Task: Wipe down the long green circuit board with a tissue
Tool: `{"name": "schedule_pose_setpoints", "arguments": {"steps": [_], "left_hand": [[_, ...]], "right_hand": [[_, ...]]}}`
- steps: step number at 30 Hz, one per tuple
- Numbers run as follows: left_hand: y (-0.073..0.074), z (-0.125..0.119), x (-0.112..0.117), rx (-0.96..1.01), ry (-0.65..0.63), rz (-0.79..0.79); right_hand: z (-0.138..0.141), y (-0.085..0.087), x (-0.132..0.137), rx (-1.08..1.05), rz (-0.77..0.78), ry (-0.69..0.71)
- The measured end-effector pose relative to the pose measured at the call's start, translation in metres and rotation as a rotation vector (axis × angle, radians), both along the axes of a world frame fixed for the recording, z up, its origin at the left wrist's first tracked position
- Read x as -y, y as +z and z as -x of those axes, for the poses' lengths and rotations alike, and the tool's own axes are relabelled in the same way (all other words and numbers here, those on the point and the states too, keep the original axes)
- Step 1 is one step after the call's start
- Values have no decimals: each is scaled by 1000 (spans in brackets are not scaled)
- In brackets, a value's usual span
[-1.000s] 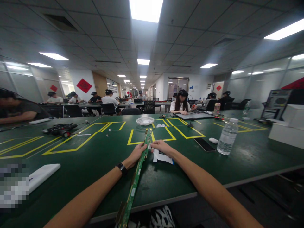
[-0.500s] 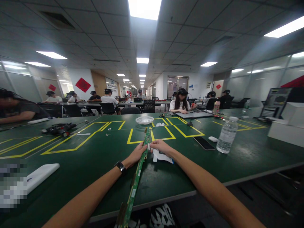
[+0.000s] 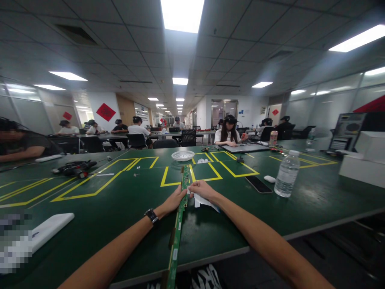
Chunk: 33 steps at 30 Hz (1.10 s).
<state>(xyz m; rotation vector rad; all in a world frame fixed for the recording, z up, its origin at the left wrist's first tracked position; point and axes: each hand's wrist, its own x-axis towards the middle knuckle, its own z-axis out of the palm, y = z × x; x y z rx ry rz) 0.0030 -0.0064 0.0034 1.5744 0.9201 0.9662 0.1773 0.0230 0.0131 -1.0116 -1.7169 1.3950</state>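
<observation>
A long, narrow green circuit board lies lengthwise on the green table, running from the near edge away from me. My left hand rests against its left side with the fingers curled onto it. My right hand pinches the board from the right, close to the left hand. Under the right hand lies a white paper or cloth scrap.
A water bottle, a black phone and a white mouse sit to the right. A white dish is farther back, a black tool at left, a white slab near left. Yellow tape marks boxes. Other people sit at tables behind.
The view has tilted slightly and the board now points more straight away from me. Both hands stay together on the board at much the same spot.
</observation>
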Motion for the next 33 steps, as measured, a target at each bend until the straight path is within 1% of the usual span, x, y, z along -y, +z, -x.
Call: {"name": "schedule_pose_setpoints", "arguments": {"steps": [2,3,5,6,8,10,11,14,16,18,20,21,22,25,27,33], "left_hand": [[-1,-2,-4,4,-10,24],[-1,-2,-6,4,5,16],[-1,1,-12,-12,100,-37],[-1,5,-14,-29,170,-68],[0,15,-19,-92,297,-112],[0,26,-24,-157,396,-166],[1,31,-26,-182,430,-194],[-1,40,-32,-245,467,-280],[-4,40,-35,-284,458,-329],[-8,38,-37,-308,447,-368],[-13,35,-37,-320,436,-405],[-14,33,-37,-327,429,-424],[-16,32,-37,-335,420,-445],[-16,31,-35,-360,394,-493],[-15,31,-33,-369,389,-509],[-11,27,-28,-365,399,-537]], "right_hand": [[-1,-3,-6,1,-8,10],[-4,-4,-10,22,-23,2],[-12,-5,-18,112,-89,-64],[-18,-6,-23,181,-134,-129],[-36,-7,-32,356,-232,-318],[-56,-8,-40,565,-308,-521],[-67,-8,-43,663,-316,-603],[-94,-12,-51,887,-283,-762],[-106,-14,-54,980,-273,-841],[-112,-17,-55,1032,-287,-910],[-113,-18,-55,1052,-325,-929],[-112,-18,-55,1060,-358,-906],[-110,-19,-55,1067,-400,-860],[-102,-19,-54,1093,-502,-660],[-98,-21,-54,1111,-515,-597],[-96,-27,-55,1149,-510,-669]]}}
